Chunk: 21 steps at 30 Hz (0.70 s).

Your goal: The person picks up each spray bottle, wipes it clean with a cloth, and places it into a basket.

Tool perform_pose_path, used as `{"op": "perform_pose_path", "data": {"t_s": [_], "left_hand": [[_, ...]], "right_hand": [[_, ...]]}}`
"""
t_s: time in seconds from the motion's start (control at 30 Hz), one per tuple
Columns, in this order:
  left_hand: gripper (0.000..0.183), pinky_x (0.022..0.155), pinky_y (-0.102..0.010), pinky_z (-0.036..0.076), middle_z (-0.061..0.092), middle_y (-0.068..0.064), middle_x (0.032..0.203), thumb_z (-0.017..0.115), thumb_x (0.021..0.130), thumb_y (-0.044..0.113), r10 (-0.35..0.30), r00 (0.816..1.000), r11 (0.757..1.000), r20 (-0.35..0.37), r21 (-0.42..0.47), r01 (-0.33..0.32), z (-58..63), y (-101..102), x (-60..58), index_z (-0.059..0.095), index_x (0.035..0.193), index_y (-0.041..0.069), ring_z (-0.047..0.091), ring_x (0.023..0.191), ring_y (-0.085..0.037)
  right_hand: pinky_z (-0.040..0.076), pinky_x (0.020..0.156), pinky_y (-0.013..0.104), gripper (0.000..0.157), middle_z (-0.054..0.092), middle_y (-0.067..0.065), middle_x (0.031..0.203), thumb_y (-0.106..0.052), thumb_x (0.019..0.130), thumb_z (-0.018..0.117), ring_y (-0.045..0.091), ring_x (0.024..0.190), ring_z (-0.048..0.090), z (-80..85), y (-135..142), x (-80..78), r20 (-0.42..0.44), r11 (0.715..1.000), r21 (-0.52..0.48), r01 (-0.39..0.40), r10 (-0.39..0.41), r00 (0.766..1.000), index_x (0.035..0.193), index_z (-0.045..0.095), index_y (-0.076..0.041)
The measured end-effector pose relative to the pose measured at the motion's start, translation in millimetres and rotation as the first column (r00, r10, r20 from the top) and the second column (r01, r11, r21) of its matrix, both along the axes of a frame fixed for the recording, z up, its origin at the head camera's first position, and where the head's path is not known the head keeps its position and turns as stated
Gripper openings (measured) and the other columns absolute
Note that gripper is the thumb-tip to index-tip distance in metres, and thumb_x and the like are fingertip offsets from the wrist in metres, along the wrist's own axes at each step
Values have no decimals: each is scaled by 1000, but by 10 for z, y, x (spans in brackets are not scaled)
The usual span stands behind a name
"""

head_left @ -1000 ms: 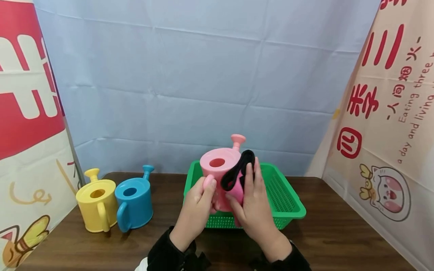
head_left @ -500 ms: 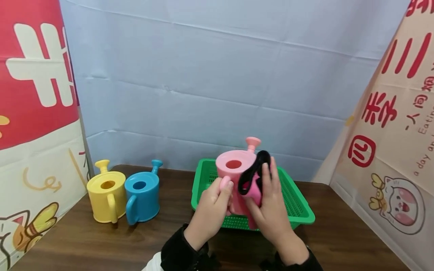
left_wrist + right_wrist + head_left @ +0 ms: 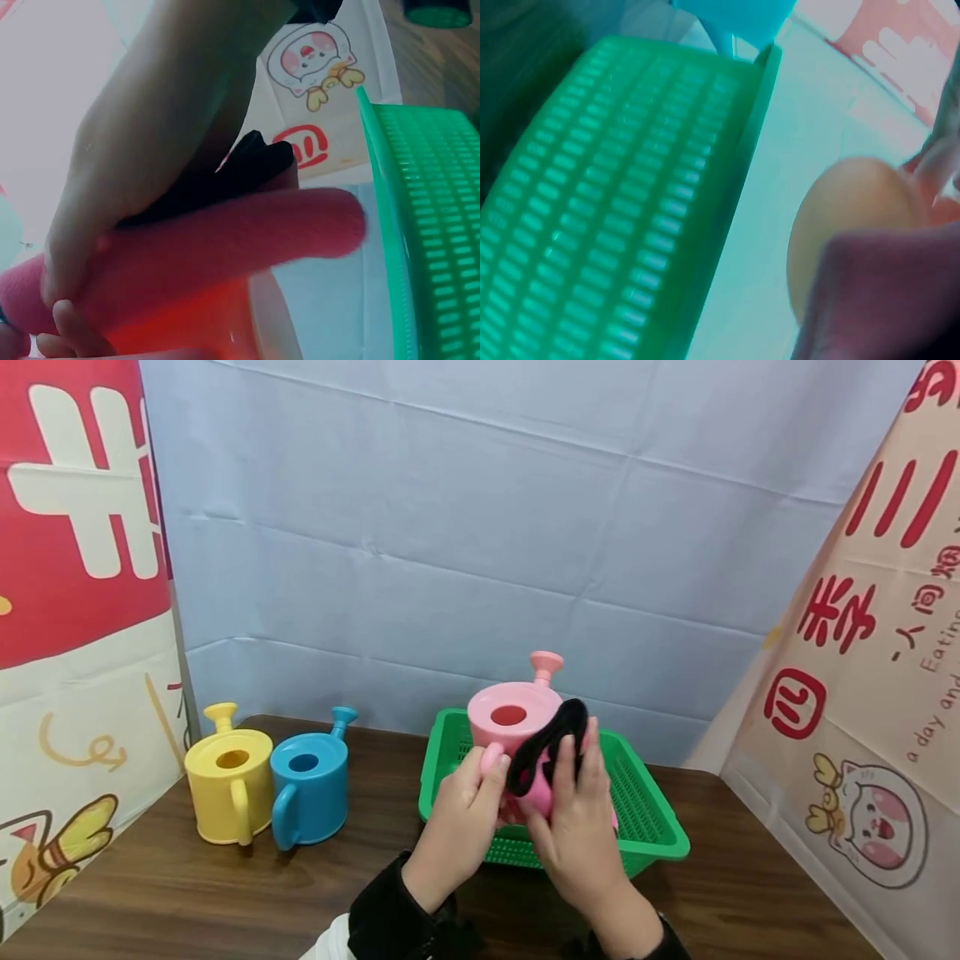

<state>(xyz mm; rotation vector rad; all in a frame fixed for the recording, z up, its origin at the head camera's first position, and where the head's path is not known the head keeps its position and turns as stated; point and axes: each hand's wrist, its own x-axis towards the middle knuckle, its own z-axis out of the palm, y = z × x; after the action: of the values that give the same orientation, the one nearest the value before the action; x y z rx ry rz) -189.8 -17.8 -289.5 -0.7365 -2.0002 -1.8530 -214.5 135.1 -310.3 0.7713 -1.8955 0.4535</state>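
Observation:
My left hand (image 3: 457,814) grips the handle of a pink watering can (image 3: 498,703), held upright over the front left of the green basket (image 3: 648,802). My right hand (image 3: 581,839) presses a folded pink-and-black cloth (image 3: 551,743) on the can's right side, its visible fingers straight. The cloth covers much of that side. In the left wrist view, the pink fabric (image 3: 232,232) stretches across the can, with a black part (image 3: 255,165) behind it. The right wrist view shows the perforated basket (image 3: 615,187) beside blurred shapes.
A yellow watering can (image 3: 228,797) and a blue watering can (image 3: 322,797) stand side by side to the left on the brown wooden table (image 3: 225,902). Behind is a pale blue cloth backdrop (image 3: 405,560), with printed curtains (image 3: 862,693) at both sides.
The cloth shifts against the pink can and its black loop flattens. A pink edge now shows right of my right hand. My left hand keeps its grip. The head view has shifted.

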Motion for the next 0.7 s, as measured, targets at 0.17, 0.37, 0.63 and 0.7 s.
{"op": "perform_pose_path", "data": {"t_s": [0.17, 0.37, 0.63, 0.7], "left_hand": [[31, 60, -34, 53, 53, -8, 74, 35, 102, 31, 16, 1000, 1000, 4, -18, -16, 13, -57, 3, 48, 99, 4, 55, 62, -20], [31, 58, -33, 52, 51, -7, 70, 35, 102, 33, -9, 1000, 998, -3, -61, 9, 16, -26, 20, 46, 92, 5, 54, 62, -21], [28, 54, -30, 49, 47, -5, 65, 39, 101, 29, -51, 998, 991, -37, -127, 46, 81, 24, 58, 44, 86, 6, 52, 58, -16], [27, 54, -31, 49, 48, -5, 65, 39, 101, 28, -49, 998, 990, -41, -133, 43, 99, 22, 55, 45, 87, 6, 52, 58, -16]], "right_hand": [[37, 86, 70, 59, 7, 22, 151, -42, 100, 30, 44, 132, 17, -13, -112, 32, -52, 999, 36, 29, -27, 998, 148, 12, -12], [41, 84, 70, 64, 12, 25, 149, -47, 98, 34, 45, 129, 25, 69, -16, -7, -2, 998, -64, -20, 20, 1000, 146, 15, -10], [47, 82, 64, 75, 20, 16, 149, -9, 90, 55, 35, 128, 31, 197, 234, -17, 277, 933, -336, -129, 228, 933, 148, 7, -16], [48, 82, 62, 78, 20, 15, 149, -5, 90, 55, 33, 129, 31, 206, 241, -19, 307, 926, -353, -132, 248, 919, 148, 5, -17]]}}
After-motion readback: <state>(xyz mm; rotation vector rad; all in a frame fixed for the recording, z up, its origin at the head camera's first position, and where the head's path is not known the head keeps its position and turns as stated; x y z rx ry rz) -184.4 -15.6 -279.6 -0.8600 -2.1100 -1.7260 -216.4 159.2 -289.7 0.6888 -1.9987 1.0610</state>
